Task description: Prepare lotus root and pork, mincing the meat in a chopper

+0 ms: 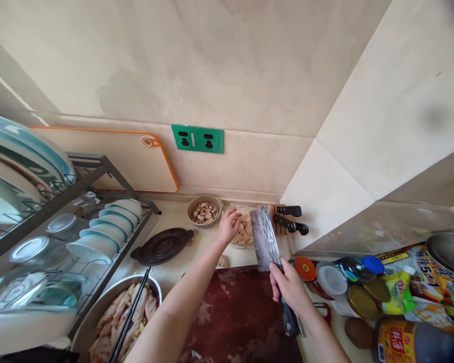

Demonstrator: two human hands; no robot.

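My right hand [286,286] grips a cleaver [264,237] by its handle, the broad blade tilted up above the far edge of a dark red cutting board [242,317]. Wet smears mark the blade. Beyond the board, my left hand [230,224] hovers at the left rim of a clear bowl [245,237] of pale cut pieces. Its fingers are loosely bent and apart, with nothing visible in them. To the left of that hand stands a beige basket [189,214] of sliced mushrooms [205,213].
A dark lid [162,245] lies on the counter. At lower left, chopsticks [132,312] rest across a metal basin [157,285] of raw meat, beside a dish rack [109,171]. A knife block [274,212] stands by the wall. Jars [331,279] and a sauce bottle [397,340] crowd the right.
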